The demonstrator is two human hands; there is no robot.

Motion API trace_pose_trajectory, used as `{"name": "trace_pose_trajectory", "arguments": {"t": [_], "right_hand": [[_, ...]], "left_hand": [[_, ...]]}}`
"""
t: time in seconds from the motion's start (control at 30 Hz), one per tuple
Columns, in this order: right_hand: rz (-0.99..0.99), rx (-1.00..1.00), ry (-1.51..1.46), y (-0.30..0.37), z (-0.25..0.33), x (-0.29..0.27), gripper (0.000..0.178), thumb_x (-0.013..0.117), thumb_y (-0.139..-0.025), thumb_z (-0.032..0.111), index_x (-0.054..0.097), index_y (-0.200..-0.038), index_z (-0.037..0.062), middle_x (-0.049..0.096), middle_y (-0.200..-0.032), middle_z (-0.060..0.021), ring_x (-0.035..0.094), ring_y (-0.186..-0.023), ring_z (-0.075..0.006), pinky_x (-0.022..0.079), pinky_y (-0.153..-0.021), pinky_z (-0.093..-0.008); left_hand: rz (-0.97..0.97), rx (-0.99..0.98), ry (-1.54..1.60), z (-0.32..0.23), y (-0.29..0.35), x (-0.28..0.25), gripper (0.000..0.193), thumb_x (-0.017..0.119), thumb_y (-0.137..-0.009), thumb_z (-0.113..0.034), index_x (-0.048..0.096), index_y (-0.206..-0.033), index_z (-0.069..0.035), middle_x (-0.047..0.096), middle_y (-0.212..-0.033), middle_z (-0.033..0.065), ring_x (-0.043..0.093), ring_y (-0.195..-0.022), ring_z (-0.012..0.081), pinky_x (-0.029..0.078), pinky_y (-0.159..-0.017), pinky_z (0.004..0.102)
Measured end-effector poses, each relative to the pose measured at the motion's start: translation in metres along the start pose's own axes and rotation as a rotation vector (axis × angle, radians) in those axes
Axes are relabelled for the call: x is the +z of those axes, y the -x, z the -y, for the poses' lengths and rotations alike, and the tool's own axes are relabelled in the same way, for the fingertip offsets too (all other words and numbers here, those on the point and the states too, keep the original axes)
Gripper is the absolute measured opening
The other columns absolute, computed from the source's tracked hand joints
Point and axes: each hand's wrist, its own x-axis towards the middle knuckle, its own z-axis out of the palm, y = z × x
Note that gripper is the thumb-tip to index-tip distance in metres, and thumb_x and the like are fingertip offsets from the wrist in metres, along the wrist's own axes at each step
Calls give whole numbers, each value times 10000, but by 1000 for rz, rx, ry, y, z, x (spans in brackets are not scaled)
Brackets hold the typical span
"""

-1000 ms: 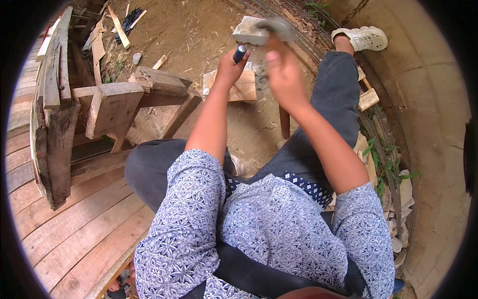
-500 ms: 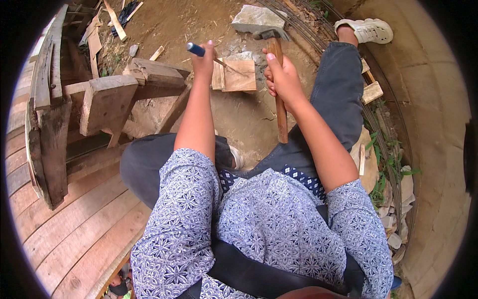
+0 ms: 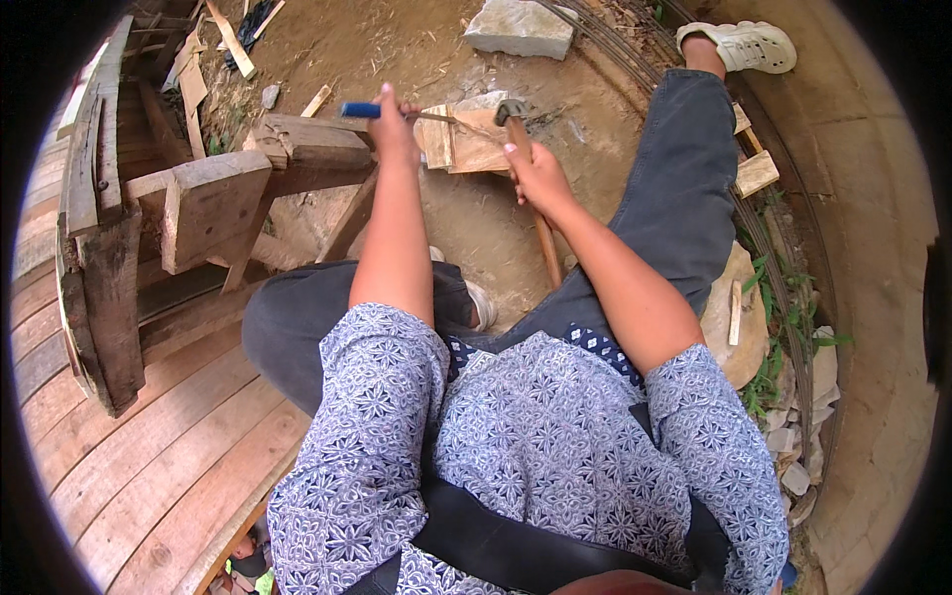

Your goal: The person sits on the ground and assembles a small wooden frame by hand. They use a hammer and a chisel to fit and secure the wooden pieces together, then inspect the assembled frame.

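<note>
My left hand [image 3: 394, 129] is closed around a blue-handled screwdriver-like tool [image 3: 358, 109]. Its thin metal shaft points right, over a small wooden board [image 3: 479, 154] on the ground; the kind of tip cannot be made out. A narrower wood piece [image 3: 436, 142] lies at the board's left. Gripped in my right hand [image 3: 540, 178] is a hammer with a wooden handle [image 3: 547, 248]. The hammer's dark metal head [image 3: 511, 110] is just above the board's right side, close to the shaft's end; whether they touch I cannot tell.
A pale stone block [image 3: 520, 28] lies beyond the board. Rough timber framing [image 3: 213, 203] and a plank surface [image 3: 169, 466] are on my left. Thin rods [image 3: 783, 228], loose stones [image 3: 783, 436] and a wall [image 3: 873, 297] run along the right. My legs stretch out on both sides.
The hammer has come down and left toward the tool's shaft. My left hand has shifted slightly left, and the blue handle has tilted flatter.
</note>
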Motion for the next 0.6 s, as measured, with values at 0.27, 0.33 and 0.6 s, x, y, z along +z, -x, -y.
{"name": "trace_pose_trajectory", "arguments": {"t": [0.27,0.33,0.6], "right_hand": [[-391,65,586,-42,-59,-50,567,621,-896,286,480,-1382,30,614,-1247,-279,578,-1194,-441,453,-1008,-478],[-401,139,692,-47,-71,-53,575,622,-901,289,484,-1380,2,620,-1234,-277,603,-1137,-440,464,-989,-481],[-42,138,-566,-40,-2,-57,390,579,-989,372,603,-1125,8,669,-1028,-123,667,-865,-260,550,-810,-425]], "left_hand": [[327,248,-611,-11,35,82,321,704,-938,-356,577,-939,-60,577,-800,17,573,-684,130,499,-654,303],[429,378,-677,-1,43,93,342,708,-929,-380,610,-990,-58,608,-877,53,590,-764,166,507,-715,335],[718,740,-1144,40,110,62,660,768,-828,-425,510,-1422,-300,409,-1403,174,427,-1258,379,349,-1043,514]]}}
